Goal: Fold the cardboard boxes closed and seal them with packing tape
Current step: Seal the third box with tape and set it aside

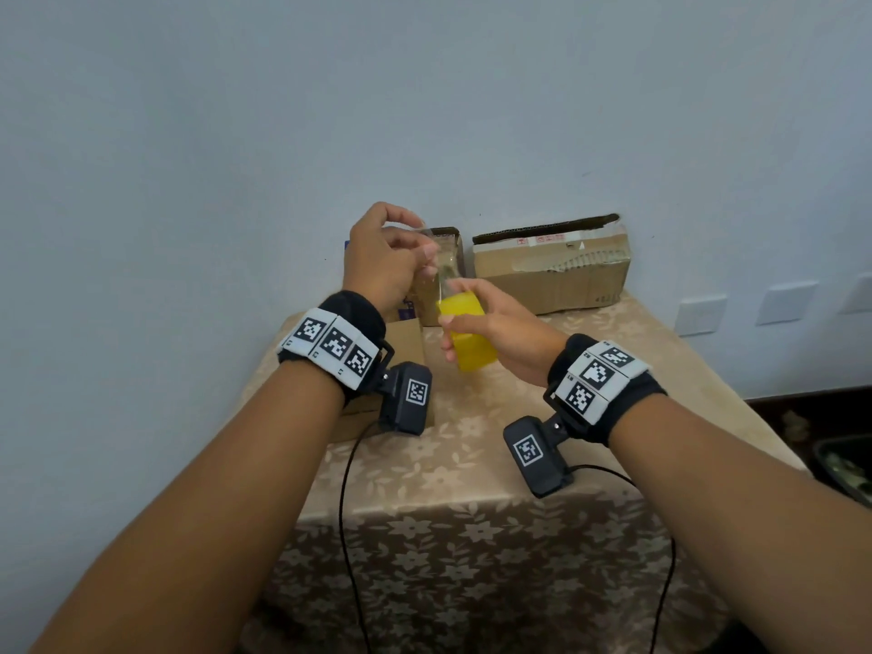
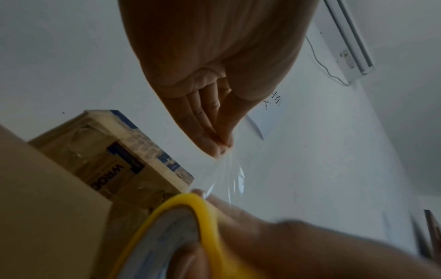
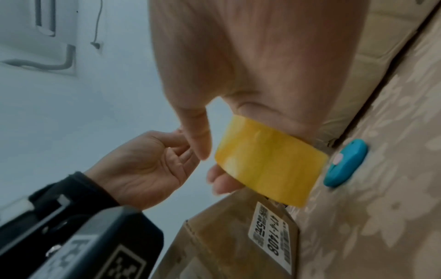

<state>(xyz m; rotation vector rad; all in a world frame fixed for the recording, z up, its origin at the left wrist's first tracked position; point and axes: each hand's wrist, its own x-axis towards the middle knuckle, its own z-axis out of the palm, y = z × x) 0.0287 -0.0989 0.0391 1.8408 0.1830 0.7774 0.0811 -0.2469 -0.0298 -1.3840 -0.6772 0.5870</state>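
My right hand (image 1: 448,335) grips a yellow roll of packing tape (image 1: 468,339) above the table, thumb on one side and fingers on the other. My left hand (image 1: 427,250) is raised just above it and pinches the free end of the clear tape strip (image 2: 227,173), which is stretched up from the roll (image 2: 188,222). A long cardboard box (image 1: 552,271) lies by the wall at the back right. A smaller box (image 1: 446,257) stands behind my hands. Another box (image 3: 238,239) with a white label lies below my left wrist.
The table is covered with a beige flowered cloth (image 1: 472,455). A small blue oval tool (image 3: 344,164) lies on the cloth beside the boxes. Camera cables hang over the table's front edge. The wall stands right behind the boxes.
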